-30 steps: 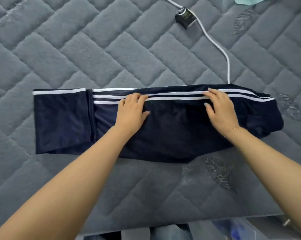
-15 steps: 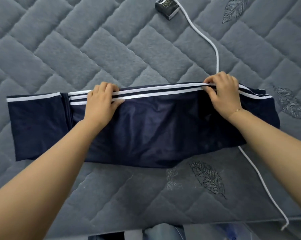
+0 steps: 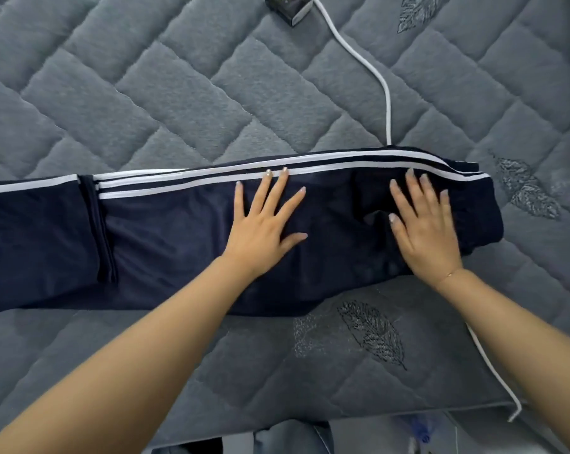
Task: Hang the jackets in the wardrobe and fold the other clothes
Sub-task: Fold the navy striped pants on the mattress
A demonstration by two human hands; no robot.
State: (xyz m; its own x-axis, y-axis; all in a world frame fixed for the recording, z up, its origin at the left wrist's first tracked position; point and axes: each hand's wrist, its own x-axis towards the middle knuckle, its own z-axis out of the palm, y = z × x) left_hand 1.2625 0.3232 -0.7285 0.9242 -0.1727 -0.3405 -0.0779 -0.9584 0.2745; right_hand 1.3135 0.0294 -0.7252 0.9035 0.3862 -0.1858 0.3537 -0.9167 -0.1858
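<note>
Navy trousers (image 3: 179, 244) lie lengthwise across the bed (image 3: 146, 93); my left hand (image 3: 264, 224) and right hand (image 3: 424, 231) press flat, fingers spread, gripping nothing — smooth outward before folding

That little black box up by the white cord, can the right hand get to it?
Probably yes. The right hand lies flat on the navy trousers, holding nothing, and only bare quilt lies between it and the black box.

Folded trousers (image 3: 165, 244) lie crosswise on the bed (image 3: 146, 93), left hand (image 3: 264, 221) flat mid-garment, right hand (image 3: 424, 224) flat nearer its right end. Small box (image 3: 288, 8) sits behind at the far edge; cable (image 3: 369, 67) runs from beside it, under the trousers, out near the bed's near-right edge.
</note>
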